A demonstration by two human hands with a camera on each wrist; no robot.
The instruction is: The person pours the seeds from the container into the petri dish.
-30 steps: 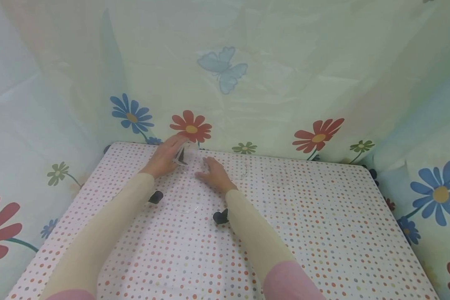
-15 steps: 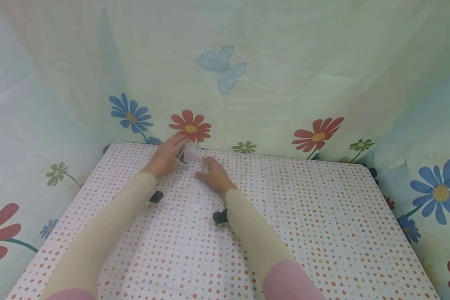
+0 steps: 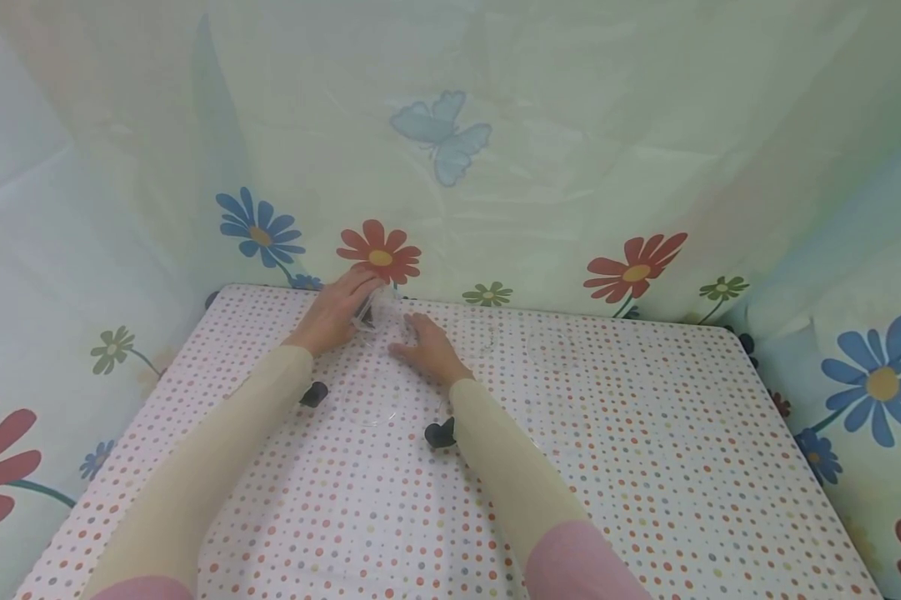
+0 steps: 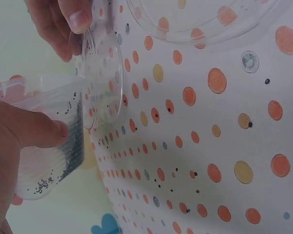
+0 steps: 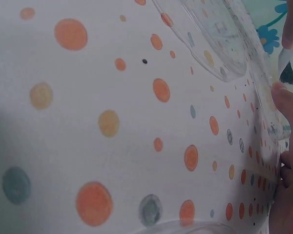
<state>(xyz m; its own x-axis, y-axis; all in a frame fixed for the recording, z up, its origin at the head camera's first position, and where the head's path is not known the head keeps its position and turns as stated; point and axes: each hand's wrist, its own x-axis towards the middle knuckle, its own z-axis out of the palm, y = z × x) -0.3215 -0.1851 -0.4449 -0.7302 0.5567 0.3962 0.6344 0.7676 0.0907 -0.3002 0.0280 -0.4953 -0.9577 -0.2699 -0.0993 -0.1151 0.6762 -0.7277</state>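
My left hand (image 3: 330, 315) grips a clear ribbed plastic cup (image 4: 36, 165), thumb along its side. The cup is tilted, with its mouth at the rim of a clear round dish (image 4: 105, 85) on the table. Small black grains (image 4: 77, 141) are heaped along the cup's lower side, and others cling to its wall. My right hand (image 3: 431, 350) holds the dish by its edge, thumb and fingers around the rim. In the right wrist view that hand (image 5: 289, 126) shows at the right border, with the dish partly hidden behind it.
Other clear round dishes stand on the dotted tablecloth: one in front of my hands (image 4: 200, 34) and others to the right, faint in the head view. Loose black grains (image 4: 250, 125) are scattered on the cloth. A flowered curtain (image 3: 540, 150) hangs behind the table.
The cup in my left hand has tipped slightly, and its dark patch of grains looks smaller in the head view. My right hand stays in place at the dish.
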